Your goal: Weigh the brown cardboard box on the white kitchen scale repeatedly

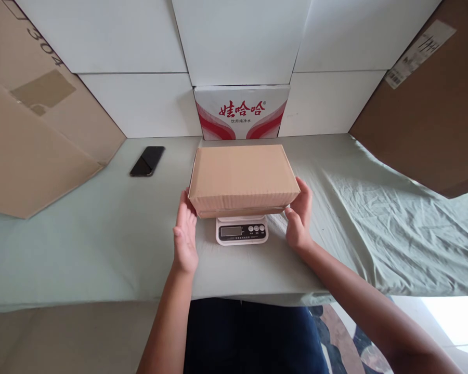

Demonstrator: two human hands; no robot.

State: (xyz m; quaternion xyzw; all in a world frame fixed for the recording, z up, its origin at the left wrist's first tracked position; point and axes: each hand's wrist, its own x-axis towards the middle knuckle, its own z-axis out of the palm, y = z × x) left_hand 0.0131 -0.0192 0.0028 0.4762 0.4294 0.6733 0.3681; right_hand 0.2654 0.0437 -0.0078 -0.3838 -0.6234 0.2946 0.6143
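A closed brown cardboard box [245, 170] sits on or just above a small white digital kitchen scale [242, 241]; I cannot tell if the two touch. Only the scale's front shows, with a dark, blank-looking display and several round buttons; the box hides its weighing plate. My left hand [186, 234] lies along the left side of the box, fingers straight and thumb sticking up. On the other side, my right hand [299, 218] grips the right end, its thumb at the front lower corner and its fingers partly hidden behind. Between them, the hands hold the box.
A black smartphone [147, 161] lies to the left on the green cloth [101, 234] covering the table. Behind stands a white and red printed carton [242, 114] against stacked white boxes [242, 36]. Large cardboard sheets [42, 140] flank the left, and another cardboard panel [432, 119] the right.
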